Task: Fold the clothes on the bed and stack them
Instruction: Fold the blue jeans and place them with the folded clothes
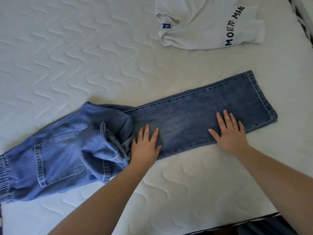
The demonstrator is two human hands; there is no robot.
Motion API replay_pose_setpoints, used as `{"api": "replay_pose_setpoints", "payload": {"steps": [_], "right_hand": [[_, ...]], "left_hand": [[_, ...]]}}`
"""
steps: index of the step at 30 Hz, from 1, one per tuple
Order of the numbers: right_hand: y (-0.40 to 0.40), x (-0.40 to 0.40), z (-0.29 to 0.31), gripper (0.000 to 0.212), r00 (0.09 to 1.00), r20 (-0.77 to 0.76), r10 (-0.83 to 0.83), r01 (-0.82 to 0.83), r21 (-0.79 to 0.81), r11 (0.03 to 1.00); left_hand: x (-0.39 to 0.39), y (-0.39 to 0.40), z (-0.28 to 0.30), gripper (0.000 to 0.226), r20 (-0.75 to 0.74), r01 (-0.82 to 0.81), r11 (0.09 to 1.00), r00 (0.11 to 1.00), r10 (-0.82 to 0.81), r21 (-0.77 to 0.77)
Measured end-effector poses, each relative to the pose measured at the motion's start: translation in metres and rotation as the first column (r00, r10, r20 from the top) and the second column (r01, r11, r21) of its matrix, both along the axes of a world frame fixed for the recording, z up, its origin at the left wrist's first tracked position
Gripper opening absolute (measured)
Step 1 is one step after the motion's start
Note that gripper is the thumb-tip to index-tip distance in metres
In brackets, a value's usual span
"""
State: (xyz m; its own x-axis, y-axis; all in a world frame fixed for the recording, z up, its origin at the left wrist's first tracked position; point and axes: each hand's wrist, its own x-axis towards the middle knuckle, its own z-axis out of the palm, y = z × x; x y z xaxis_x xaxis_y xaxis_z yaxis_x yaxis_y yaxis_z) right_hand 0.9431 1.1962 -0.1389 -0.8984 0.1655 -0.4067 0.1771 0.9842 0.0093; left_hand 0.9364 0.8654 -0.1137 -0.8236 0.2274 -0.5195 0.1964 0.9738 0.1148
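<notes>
A pair of blue jeans [186, 116] lies across the white quilted mattress [67, 56], legs stacked and stretched to the right, waistband at the far left. The seat part with a back pocket is bunched and rumpled at the left. My left hand [145, 145] presses flat on the legs just beside that bunched part. My right hand [230, 131] presses flat on the legs near the hems, fingers spread. A crumpled white T-shirt [208, 26] with black lettering lies at the top right, apart from the jeans.
The mattress edge [237, 223] runs along the bottom right, with dark fabric below it. Another edge with dark trim [303, 21] shows at the top right corner. Bare quilted surface fills the upper left.
</notes>
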Motion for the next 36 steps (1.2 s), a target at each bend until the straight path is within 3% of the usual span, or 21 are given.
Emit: {"api": "replay_pose_setpoints", "payload": {"steps": [3, 6, 10, 15, 18, 22, 25, 27, 30, 32, 35, 36], "right_hand": [[-0.019, -0.009, 0.01, 0.074, 0.998, 0.007, -0.057, 0.057, -0.018, 0.998], [-0.06, -0.017, 0.025, 0.07, 0.998, -0.06, -0.031, 0.026, -0.077, 0.997], [-0.145, -0.026, 0.047, 0.065, 0.996, -0.085, 0.032, -0.053, -0.266, 0.962], [-0.261, -0.018, 0.061, 0.058, 0.995, -0.029, 0.094, -0.093, -0.576, 0.812], [-0.313, -0.011, 0.066, 0.06, 0.991, -0.007, 0.131, -0.102, -0.675, 0.731], [-0.358, 0.001, 0.073, 0.065, 0.991, 0.088, 0.101, 0.013, -0.812, 0.583], [-0.377, 0.01, 0.073, 0.083, 0.978, 0.2, 0.051, 0.148, -0.851, 0.504], [-0.383, 0.016, 0.072, 0.099, 0.97, 0.235, 0.054, 0.179, -0.853, 0.491], [-0.391, 0.023, 0.071, 0.114, 0.97, 0.221, 0.101, 0.135, -0.837, 0.531], [-0.396, 0.027, 0.07, 0.107, 0.98, 0.182, 0.075, 0.108, -0.814, 0.571], [-0.396, 0.027, 0.069, 0.077, 0.993, 0.116, -0.011, 0.101, -0.815, 0.571], [-0.393, 0.027, 0.068, 0.067, 0.994, 0.103, -0.04, 0.107, -0.822, 0.559]], "left_hand": [[-0.014, -0.009, 0.031, 0.04, -0.204, 0.068, 0.989, 0.978, -0.04, 0.132], [-0.024, -0.034, 0.055, 0.031, -0.423, 0.06, 0.974, 0.905, 0.039, 0.218], [-0.033, -0.085, 0.071, 0.034, -0.493, -0.023, 0.986, 0.864, 0.102, 0.163], [-0.03, -0.169, 0.067, 0.082, -0.204, -0.185, 0.977, 0.966, 0.16, -0.11], [-0.024, -0.2, 0.058, 0.087, -0.057, -0.336, 0.94, 0.939, 0.338, 0.054], [-0.017, -0.227, 0.054, 0.072, 0.129, -0.475, 0.758, 0.873, 0.471, 0.447], [-0.011, -0.242, 0.051, 0.06, 0.213, -0.543, 0.618, 0.823, 0.527, 0.569], [-0.006, -0.25, 0.047, 0.068, 0.233, -0.58, 0.628, 0.803, 0.549, 0.519], [-0.001, -0.262, 0.036, 0.064, 0.124, -0.51, 0.786, 0.857, 0.5, 0.35], [0.003, -0.265, 0.036, 0.055, 0.163, -0.539, 0.741, 0.838, 0.521, 0.402], [0.009, -0.266, 0.043, 0.013, 0.207, -0.592, 0.628, 0.79, 0.578, 0.505], [0.01, -0.265, 0.045, 0.011, 0.227, -0.615, 0.587, 0.767, 0.6, 0.527]]}}
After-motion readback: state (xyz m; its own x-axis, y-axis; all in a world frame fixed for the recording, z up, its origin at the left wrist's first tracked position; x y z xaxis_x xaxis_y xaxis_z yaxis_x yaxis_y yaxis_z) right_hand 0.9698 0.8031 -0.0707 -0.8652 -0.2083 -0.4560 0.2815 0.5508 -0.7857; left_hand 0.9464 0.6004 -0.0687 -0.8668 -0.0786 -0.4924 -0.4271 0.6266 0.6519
